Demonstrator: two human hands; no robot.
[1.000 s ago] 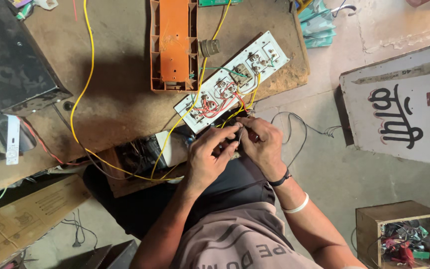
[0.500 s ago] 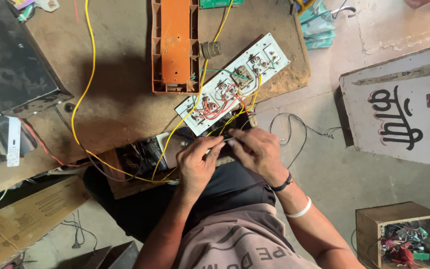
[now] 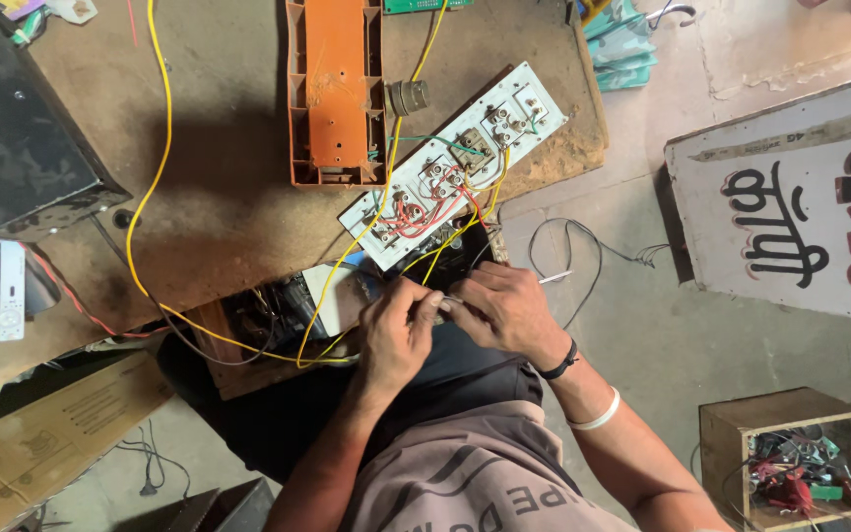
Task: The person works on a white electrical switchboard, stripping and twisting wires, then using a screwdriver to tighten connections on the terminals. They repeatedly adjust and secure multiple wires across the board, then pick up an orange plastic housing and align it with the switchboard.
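My left hand point(image 3: 398, 330) and my right hand point(image 3: 506, 307) meet over my lap, just below the edge of the brown workbench point(image 3: 229, 207). Both pinch the end of a yellow wire point(image 3: 155, 148) that loops across the bench. A thin metal tool point(image 3: 552, 279) sticks out past my right hand. Just above the hands lies a white switchboard panel point(image 3: 455, 163), back side up, with red, yellow and green wiring on its terminals.
An orange plastic housing point(image 3: 335, 94) lies open on the bench beside a small metal cylinder point(image 3: 407, 97). A black box point(image 3: 22, 128) sits at left. A painted signboard point(image 3: 790, 212) leans at right, a wooden box of parts point(image 3: 785, 458) below it. Loose black wire point(image 3: 583, 246) lies on the floor.
My hands have dropped slightly away from the panel, towards my lap, and my fingers have shifted on the wire end. The panel and orange housing have not moved.
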